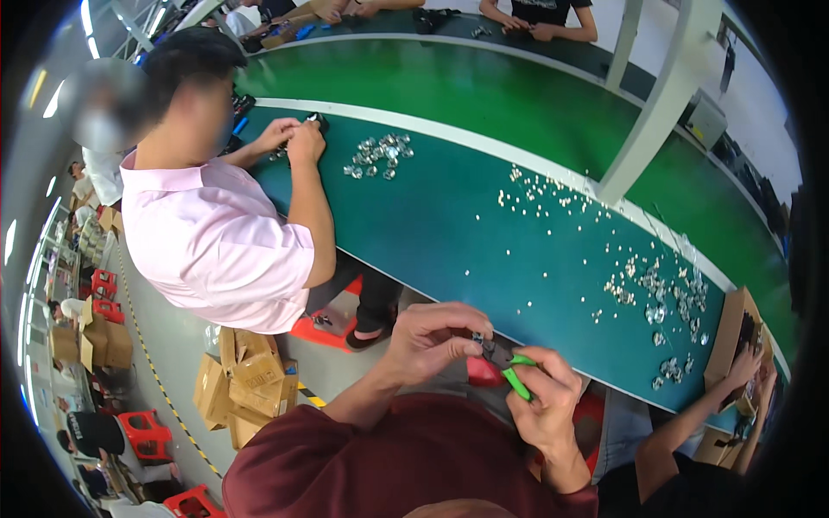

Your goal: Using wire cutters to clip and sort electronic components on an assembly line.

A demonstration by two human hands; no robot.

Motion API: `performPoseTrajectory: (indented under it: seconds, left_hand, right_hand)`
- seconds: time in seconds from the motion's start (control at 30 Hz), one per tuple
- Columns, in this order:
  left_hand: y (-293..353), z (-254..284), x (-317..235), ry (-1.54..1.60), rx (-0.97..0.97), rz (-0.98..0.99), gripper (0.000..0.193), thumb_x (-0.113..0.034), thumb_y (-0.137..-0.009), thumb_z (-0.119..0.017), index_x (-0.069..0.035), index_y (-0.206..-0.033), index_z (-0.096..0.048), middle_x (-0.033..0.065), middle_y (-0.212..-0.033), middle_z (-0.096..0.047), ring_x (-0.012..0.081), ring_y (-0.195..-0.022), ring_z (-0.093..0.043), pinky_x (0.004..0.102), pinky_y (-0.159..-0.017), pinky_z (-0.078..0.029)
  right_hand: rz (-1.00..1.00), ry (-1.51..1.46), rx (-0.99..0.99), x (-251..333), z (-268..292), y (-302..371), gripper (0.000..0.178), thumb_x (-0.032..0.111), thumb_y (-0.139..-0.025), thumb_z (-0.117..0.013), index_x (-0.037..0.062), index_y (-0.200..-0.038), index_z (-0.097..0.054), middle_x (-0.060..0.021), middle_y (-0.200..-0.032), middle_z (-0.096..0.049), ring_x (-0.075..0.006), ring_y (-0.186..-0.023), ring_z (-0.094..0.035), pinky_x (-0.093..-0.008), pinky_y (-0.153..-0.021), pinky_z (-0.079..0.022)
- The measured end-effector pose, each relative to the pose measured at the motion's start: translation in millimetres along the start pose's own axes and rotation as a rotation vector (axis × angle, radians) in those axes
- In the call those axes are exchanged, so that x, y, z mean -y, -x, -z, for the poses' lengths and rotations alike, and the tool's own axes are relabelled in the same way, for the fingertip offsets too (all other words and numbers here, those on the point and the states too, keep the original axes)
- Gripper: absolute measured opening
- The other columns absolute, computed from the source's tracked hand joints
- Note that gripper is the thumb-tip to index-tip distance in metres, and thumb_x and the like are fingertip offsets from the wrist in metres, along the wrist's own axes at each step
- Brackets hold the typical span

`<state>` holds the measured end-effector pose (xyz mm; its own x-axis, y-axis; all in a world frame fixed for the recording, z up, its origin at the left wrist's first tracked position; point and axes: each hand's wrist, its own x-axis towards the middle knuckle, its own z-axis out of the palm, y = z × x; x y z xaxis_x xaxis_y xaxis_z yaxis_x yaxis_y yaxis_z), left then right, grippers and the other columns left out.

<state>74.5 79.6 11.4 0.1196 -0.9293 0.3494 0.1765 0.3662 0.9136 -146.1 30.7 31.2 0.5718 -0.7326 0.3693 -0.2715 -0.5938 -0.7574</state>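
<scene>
My right hand (549, 393) is closed round the green handles of a pair of cutting pliers (518, 376). The dark jaws point up and left, toward my left hand (432, 342). Finger and thumb of that hand pinch a small shiny part (477, 337) right at the jaws' tip. What kind of part it is, and whether the jaws touch it, is too small to tell. Both hands are held above the near edge of the green worktable (414, 233).
Small whitish pieces (535, 194) lie scattered on the table. Shiny transparent parts sit in a pile (380, 155) at the far left and a cluster (665, 298) at right. A co-worker in pink (216, 233) works at left; another's hands reach into a cardboard box (730, 332) at right.
</scene>
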Motion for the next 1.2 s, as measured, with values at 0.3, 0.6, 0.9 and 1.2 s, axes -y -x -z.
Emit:
performPoseTrajectory:
  seconds: [0.3, 0.6, 0.9, 1.2]
  left_hand:
    - [4.2, -0.1, -6.5, -0.004, -0.038, 0.013, 0.024, 0.003, -0.086, -0.076, 0.005, -0.11, -0.07, 0.0199, -0.104, -0.071, 0.0213, -0.093, -0.069, 0.0295, -0.077, -0.057]
    - [-2.5, 3.8, -14.7, -0.077, -0.06, -0.061, 0.028, -0.005, -0.083, -0.081, 0.005, -0.106, -0.07, 0.0212, -0.101, -0.071, 0.0248, -0.09, -0.069, 0.0324, -0.076, -0.055]
    - [-4.9, 4.5, -9.4, -0.056, -0.03, -0.115, 0.027, -0.006, -0.084, -0.08, 0.006, -0.106, -0.07, 0.0206, -0.097, -0.071, 0.0208, -0.083, -0.068, 0.0292, -0.07, -0.054]
    - [-4.3, 4.0, -11.4, -0.078, -0.006, -0.138, 0.025, 0.0, -0.083, -0.079, 0.006, -0.106, -0.071, 0.0201, -0.098, -0.072, 0.0215, -0.085, -0.069, 0.0307, -0.074, -0.056]
  right_hand:
    - [0.067, 0.069, -0.024, 4.3, -0.4, -3.6, 0.029, -0.003, -0.06, -0.068, 0.002, -0.088, -0.073, -0.0123, -0.101, -0.07, -0.0321, -0.08, -0.067, -0.0394, -0.073, -0.053]
    - [0.15, 0.122, -0.048, 10.2, 1.9, -17.3, 0.03, -0.007, -0.058, -0.07, 0.0029, -0.087, -0.073, -0.011, -0.101, -0.07, -0.029, -0.079, -0.068, -0.0369, -0.07, -0.053]
    - [0.16, 0.1, -0.048, 5.4, 0.1, -11.8, 0.029, -0.008, -0.055, -0.066, -0.0019, -0.083, -0.068, -0.015, -0.103, -0.069, -0.0298, -0.08, -0.067, -0.0359, -0.07, -0.051]
    - [0.174, 0.108, -0.071, 4.8, 0.2, -9.1, 0.028, -0.008, -0.055, -0.067, -0.0013, -0.082, -0.068, -0.0148, -0.103, -0.069, -0.0298, -0.08, -0.067, -0.0363, -0.069, -0.051]
